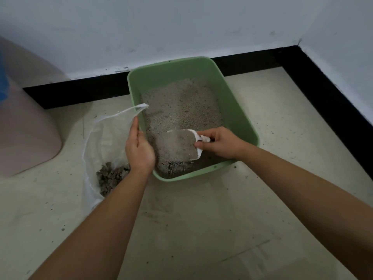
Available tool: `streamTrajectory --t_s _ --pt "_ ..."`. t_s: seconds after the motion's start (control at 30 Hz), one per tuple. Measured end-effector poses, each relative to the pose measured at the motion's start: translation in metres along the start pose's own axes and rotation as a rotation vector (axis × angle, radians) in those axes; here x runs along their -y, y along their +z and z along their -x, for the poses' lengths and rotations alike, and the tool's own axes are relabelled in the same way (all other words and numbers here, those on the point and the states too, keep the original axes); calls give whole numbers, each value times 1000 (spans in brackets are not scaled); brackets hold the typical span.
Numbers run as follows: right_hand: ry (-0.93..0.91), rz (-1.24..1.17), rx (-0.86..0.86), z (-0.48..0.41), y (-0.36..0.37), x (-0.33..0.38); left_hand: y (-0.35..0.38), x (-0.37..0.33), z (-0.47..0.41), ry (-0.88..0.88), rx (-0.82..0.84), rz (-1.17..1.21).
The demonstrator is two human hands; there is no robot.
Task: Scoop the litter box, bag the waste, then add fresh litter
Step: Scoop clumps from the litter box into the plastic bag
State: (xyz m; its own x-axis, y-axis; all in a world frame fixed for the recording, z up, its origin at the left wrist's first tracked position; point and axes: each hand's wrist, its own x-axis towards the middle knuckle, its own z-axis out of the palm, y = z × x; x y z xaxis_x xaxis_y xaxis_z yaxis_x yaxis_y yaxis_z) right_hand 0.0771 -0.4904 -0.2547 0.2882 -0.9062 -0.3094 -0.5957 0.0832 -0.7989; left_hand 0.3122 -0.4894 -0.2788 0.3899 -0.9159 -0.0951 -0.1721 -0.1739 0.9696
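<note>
While right hand [224, 143] grips litter-heaped white scoop [195, 136], left hand [139, 148] holds clear bag [105, 138], beside green litter box [239, 118]

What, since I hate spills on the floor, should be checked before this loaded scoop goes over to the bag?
1. Grip: right hand holds the scoop by its handle: ok.
2. Position: scoop is over the green litter box: ok.
3. Bag mouth: left hand holds the plastic bag open: ok.
4. Bag sits right beside the box: ok.
5. Room above the waste clumps in the bag: ok.
6. Load sifted: not ok, scoop brims with fine litter.
</note>
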Motion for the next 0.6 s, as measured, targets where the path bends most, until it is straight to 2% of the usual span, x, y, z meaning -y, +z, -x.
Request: streamTrajectory --t_s 0.13,0.23,0.6 --pt "30 -96 -245 7 -3 -1 0 4 -2 -75 -66 -24" --pt "27 -134 -330 9 -4 1 -1 3 -1 -75 -64 -50" --pt "17 -28 -352 21 -10 13 -1 0 0 -54 -56 -93"
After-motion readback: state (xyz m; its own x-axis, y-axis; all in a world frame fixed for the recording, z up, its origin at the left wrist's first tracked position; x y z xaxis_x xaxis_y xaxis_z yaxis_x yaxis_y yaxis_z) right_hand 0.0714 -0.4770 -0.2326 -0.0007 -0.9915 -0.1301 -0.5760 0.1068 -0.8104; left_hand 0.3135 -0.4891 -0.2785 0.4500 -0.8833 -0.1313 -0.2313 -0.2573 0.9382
